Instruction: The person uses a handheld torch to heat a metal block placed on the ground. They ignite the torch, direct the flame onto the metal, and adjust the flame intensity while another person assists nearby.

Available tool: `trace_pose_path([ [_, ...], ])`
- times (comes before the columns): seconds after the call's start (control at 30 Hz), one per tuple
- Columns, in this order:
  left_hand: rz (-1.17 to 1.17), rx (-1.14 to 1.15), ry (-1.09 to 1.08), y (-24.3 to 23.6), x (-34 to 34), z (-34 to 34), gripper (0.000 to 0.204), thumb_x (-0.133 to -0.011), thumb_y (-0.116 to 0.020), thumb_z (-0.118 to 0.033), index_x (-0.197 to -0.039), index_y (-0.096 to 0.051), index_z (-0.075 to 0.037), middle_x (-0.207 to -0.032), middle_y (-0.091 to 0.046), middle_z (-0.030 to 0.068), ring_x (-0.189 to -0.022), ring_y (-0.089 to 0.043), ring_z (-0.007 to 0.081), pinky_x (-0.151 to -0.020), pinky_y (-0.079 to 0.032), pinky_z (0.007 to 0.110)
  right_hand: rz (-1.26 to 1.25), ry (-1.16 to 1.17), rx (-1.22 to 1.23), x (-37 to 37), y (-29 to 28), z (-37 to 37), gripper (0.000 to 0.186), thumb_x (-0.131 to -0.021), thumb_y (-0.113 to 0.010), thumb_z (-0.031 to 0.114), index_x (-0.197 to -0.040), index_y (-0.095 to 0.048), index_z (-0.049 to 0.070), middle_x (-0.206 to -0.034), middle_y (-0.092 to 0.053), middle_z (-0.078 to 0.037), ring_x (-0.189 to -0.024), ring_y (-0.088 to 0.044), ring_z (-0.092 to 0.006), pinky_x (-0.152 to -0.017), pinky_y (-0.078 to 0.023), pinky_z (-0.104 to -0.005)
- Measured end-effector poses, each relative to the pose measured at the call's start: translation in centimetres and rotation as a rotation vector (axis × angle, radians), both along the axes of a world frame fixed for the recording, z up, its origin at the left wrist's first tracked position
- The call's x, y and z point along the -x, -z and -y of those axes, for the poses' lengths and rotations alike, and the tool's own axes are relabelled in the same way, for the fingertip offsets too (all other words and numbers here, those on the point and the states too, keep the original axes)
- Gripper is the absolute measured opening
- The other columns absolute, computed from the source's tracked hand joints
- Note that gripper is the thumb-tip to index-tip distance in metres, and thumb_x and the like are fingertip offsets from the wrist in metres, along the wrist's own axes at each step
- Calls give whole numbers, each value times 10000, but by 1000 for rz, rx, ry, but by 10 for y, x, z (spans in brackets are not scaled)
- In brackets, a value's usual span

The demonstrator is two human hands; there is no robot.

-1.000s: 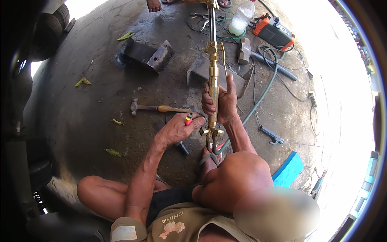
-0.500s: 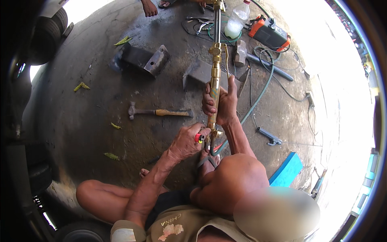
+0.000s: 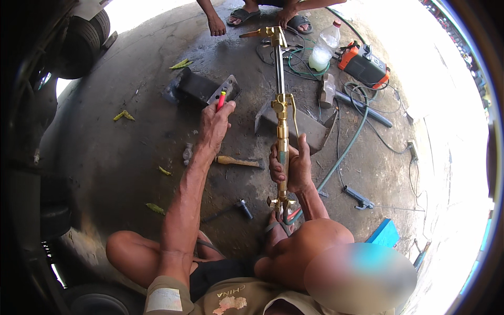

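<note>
My left hand (image 3: 214, 126) is closed around a small red-and-yellow lighter (image 3: 221, 101), raised in front of a dark steel bracket (image 3: 191, 84) with holes. My right hand (image 3: 290, 165) grips the handle of a long brass cutting torch (image 3: 281, 126), held upright in the picture with its angled nozzle (image 3: 251, 33) pointing left. Red and green hoses run from the valve knobs at its lower end, near my sandalled foot. A second steel piece (image 3: 312, 131) lies behind the torch. A hammer with a wooden handle (image 3: 236, 161) lies between my arms on the concrete.
A co-worker's hands (image 3: 215, 25) and sandalled feet are at the top. Right of centre are a plastic bottle (image 3: 324, 50), an orange-black machine (image 3: 362, 65), a sledgehammer (image 3: 327, 89), coiled cables, an electrode holder (image 3: 357, 197) and a blue flat item (image 3: 383, 232). Tyres (image 3: 79, 47) stand left.
My left hand has moved from beside the torch's valve knobs forward and leftward with the lighter. The torch's whole nozzle and more of the co-worker have come into view.
</note>
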State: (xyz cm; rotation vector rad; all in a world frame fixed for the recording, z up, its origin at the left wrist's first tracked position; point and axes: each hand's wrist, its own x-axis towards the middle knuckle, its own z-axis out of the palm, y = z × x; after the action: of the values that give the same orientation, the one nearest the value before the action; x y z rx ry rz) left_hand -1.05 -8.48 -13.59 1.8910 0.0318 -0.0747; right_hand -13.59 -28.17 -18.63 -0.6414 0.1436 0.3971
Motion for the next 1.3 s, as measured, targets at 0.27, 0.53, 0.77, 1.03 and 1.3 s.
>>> trace_pose_path([
  [0.27,637,-656,336,-45,28,66,327,-922,-704,-290,-805,-568,-17,-797,-632,194,-762,-630,384,-680,-500,466,-51,-40,73,2,-7,-1,834,-897,-217,865,-948,-511,86,-611,-461,-21,-405,-374,-124,-417,-356,-257],
  [0.53,950,-952,466,-42,29,57,143,-879,-651,-154,-909,-561,-47,-868,-546,103,-850,-554,263,-789,-449,410,-50,-31,62,2,1,-7,830,-900,-225,861,-956,-507,82,-612,-468,-27,-410,-383,-126,-415,-352,-259],
  [0.77,1192,-1169,621,-47,21,42,105,-879,-610,-141,-901,-553,-55,-837,-508,64,-807,-523,213,-746,-446,354,-56,-43,58,2,7,-11,850,-898,-219,864,-958,-514,68,-599,-467,-31,-398,-390,-132,-402,-349,-261],
  [1.03,994,-616,395,-45,11,22,186,-940,-631,-215,-1010,-541,-68,-801,-487,30,-721,-497,168,-705,-459,317,-41,-60,53,5,7,-8,864,-896,-214,867,-956,-517,60,-590,-465,-30,-392,-395,-131,-397,-355,-263],
  [1.3,-76,522,-201,-17,-46,-23,121,-903,-592,-194,-985,-517,-147,-825,-436,-57,-656,-439,38,-675,-493,303,22,-117,-41,12,5,-15,855,-916,-187,845,-941,-513,55,-595,-471,-32,-410,-407,-126,-410,-363,-258],
])
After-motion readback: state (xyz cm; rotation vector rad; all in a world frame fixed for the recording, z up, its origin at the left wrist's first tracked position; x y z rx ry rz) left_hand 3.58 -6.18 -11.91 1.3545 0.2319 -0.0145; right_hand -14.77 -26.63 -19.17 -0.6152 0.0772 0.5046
